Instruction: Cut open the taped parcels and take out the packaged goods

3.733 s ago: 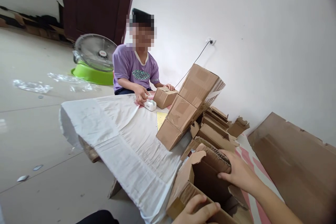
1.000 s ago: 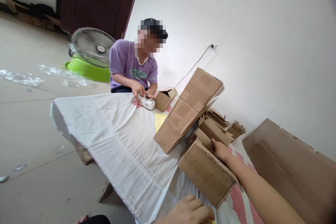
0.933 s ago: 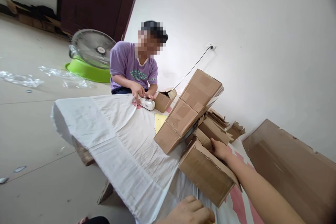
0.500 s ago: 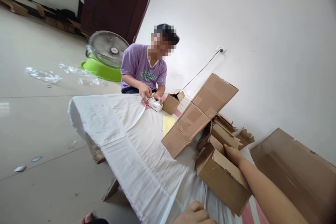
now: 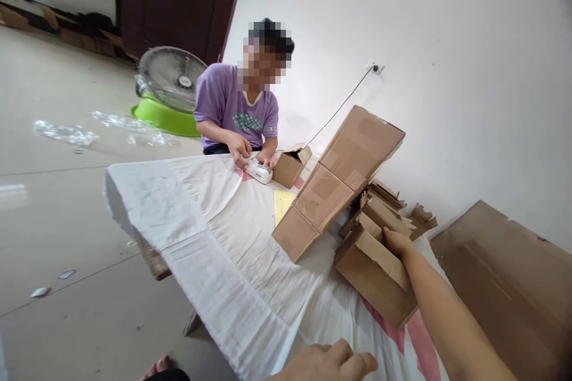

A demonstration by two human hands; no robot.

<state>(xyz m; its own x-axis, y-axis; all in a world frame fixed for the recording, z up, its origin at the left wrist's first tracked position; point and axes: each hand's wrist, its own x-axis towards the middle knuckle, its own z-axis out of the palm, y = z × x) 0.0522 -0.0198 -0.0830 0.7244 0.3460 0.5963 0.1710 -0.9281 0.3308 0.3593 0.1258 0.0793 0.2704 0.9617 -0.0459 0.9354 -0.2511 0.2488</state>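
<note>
My right hand [image 5: 395, 243] grips the top flap of an open cardboard box [image 5: 373, 277] that lies on the white cloth [image 5: 214, 226] covering the table. My left hand [image 5: 328, 363] rests flat on the cloth at the near edge, fingers together and holding nothing. Just behind the box, a long strip of flattened cardboard boxes [image 5: 339, 175] leans on a pile of folded boxes [image 5: 386, 208].
Across the table a person in a purple shirt [image 5: 236, 110] handles a small white device [image 5: 258, 172] beside a small open box [image 5: 290, 165]. A fan [image 5: 170, 78] stands in a green basin [image 5: 163, 122] on the floor. A large cardboard sheet [image 5: 504, 286] leans at right.
The box my right hand holds has been set down on the cloth and pushed toward the pile. My left hand let go of it and now rests on the cloth.
</note>
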